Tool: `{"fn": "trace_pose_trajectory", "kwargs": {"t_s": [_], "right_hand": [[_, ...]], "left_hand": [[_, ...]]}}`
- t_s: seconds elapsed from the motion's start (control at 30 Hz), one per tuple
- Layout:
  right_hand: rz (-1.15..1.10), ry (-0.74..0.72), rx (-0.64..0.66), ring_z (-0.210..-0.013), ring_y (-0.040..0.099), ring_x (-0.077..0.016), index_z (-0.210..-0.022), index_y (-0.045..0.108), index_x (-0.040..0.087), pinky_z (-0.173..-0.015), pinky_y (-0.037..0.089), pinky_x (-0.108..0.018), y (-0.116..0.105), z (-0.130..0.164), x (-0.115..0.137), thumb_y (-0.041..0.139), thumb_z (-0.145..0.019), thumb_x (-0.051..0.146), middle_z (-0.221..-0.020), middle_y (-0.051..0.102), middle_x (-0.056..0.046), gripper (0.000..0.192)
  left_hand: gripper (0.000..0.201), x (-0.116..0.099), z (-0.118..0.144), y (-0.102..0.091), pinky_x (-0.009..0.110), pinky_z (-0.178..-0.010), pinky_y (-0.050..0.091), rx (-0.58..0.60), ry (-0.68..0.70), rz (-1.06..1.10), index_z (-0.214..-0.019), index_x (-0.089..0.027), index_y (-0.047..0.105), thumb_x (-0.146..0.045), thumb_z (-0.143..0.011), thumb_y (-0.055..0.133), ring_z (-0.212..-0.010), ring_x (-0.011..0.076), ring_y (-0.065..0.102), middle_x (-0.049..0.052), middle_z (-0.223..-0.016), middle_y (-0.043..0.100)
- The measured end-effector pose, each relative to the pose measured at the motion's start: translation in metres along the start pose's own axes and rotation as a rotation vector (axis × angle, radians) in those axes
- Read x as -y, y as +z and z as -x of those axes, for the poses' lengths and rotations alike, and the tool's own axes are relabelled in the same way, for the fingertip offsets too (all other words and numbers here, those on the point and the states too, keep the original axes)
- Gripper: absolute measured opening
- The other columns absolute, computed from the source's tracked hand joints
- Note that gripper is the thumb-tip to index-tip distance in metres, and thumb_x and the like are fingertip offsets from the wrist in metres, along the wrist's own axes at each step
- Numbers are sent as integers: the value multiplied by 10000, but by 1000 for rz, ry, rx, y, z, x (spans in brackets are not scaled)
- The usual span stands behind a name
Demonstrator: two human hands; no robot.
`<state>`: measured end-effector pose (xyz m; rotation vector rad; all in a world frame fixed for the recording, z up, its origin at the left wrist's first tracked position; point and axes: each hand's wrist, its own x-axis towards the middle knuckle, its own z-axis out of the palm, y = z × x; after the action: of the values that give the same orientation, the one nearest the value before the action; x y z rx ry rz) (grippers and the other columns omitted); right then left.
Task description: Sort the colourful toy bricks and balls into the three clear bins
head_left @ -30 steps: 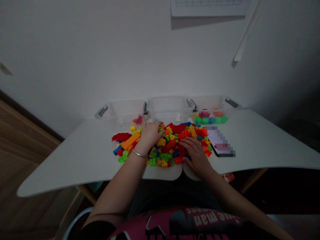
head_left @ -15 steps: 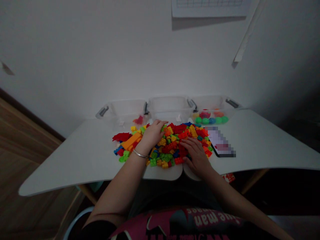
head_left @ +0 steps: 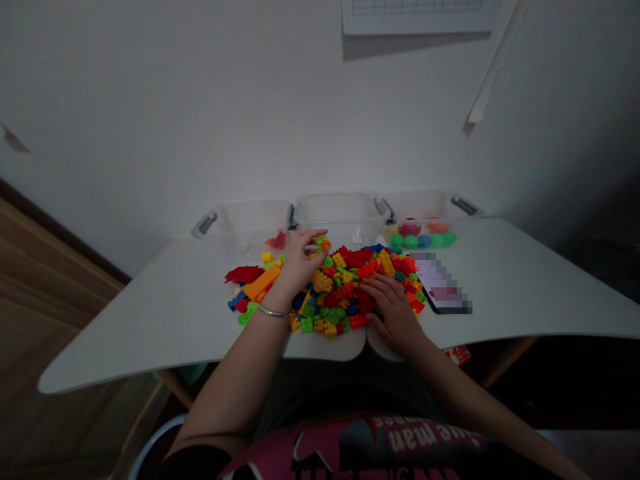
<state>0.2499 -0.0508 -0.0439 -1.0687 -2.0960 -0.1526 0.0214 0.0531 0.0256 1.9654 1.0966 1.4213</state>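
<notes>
A heap of small coloured building blocks (head_left: 345,287) covers the middle of the white table (head_left: 150,320). My left hand (head_left: 297,260), with a silver bangle on the wrist, is raised above the heap's far left part and pinches a small green and orange block (head_left: 321,243) in its fingertips. My right hand (head_left: 393,307) lies flat on the near right side of the heap, fingers spread over red and blue blocks. Three clear plastic bins stand behind the heap.
The left bin (head_left: 245,223) holds a red piece, the middle bin (head_left: 340,213) looks bare, and the right bin (head_left: 425,213) holds green, blue and red balls. A phone (head_left: 443,287) lies right of the heap. A wall rises just behind the bins.
My left hand has lifted off the heap with a small block pinched in its fingers and moved slightly toward the bins. My right hand has stayed in place.
</notes>
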Motion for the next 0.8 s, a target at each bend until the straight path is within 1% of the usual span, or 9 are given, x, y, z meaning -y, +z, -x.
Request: {"fn": "trace_pose_trajectory", "kwargs": {"t_s": [0.1,0.2,0.27,0.33,0.4,0.47,0.57,0.7,0.8], "right_hand": [[0,4,-4,-1312,446,-296,-1386,477,199,-1111,367,-546,0,0,0,398,-987,477,-1329,594,-117,493],[0,6,-19,-1302,455,-296,-1384,470,194,-1099,382,-545,0,0,1,396,-988,478,-1329,593,-118,493],[1,7,-20,-1299,456,-297,-1382,468,193,-1095,387,-545,1,0,1,398,-988,476,-1326,594,-119,490],[-2,11,-15,-1304,452,-298,-1382,468,192,-1099,383,-546,1,0,1,402,-987,475,-1330,591,-119,491],[-6,15,-11,-1310,448,-298,-1390,463,194,-1105,376,-548,1,1,1,407,-985,473,-1337,586,-119,494],[-11,17,-10,-1311,449,-296,-1399,456,200,-1108,373,-547,1,1,1,414,-982,475,-1339,585,-116,502],[-11,10,-18,-1308,451,-294,-1396,460,201,-1104,379,-541,1,1,1,422,-978,471,-1331,590,-116,500],[-13,2,0,-1326,434,-293,-1399,454,199,-1109,376,-533,-1,-1,3,463,-961,430,-1345,583,-118,495],[-28,0,19,-1330,435,-300,-1413,442,204,-1109,372,-543,-5,-1,5,491,-939,401,-1349,579,-121,516]], "left_hand": [[429,-6,1,-4,278,-809,569,-118,-176,365,-1211,-259,608,-224,-789,677,-983,158,640,63,-1231,608],[475,-14,1,-12,271,-749,578,-146,-299,664,-1280,-314,555,-265,-820,665,-940,155,664,47,-1206,641],[497,-19,2,-16,275,-749,580,-131,-335,798,-1302,-334,532,-262,-829,664,-924,151,669,36,-1141,670],[500,-24,2,-20,276,-771,580,-150,-360,913,-1303,-341,522,-230,-834,658,-915,139,672,18,-1065,688],[484,-26,0,-24,271,-789,577,-209,-388,1004,-1280,-347,526,-194,-838,650,-897,121,675,-7,-1013,692],[456,-26,-5,-28,269,-799,576,-275,-396,1039,-1252,-347,538,-186,-840,647,-876,110,678,-20,-997,694],[423,-22,-16,-38,271,-822,573,-395,-320,912,-1266,-349,523,-228,-870,614,-911,117,680,-3,-1066,692],[453,-13,-34,-53,273,-870,563,-584,-173,451,-1377,-369,391,-244,-946,455,-1063,133,652,38,-1299,604],[435,-2,-44,-62,300,-912,550,-618,-48,104,-1389,-313,371,-250,-960,414,-1120,161,628,87,-1379,526]]}}
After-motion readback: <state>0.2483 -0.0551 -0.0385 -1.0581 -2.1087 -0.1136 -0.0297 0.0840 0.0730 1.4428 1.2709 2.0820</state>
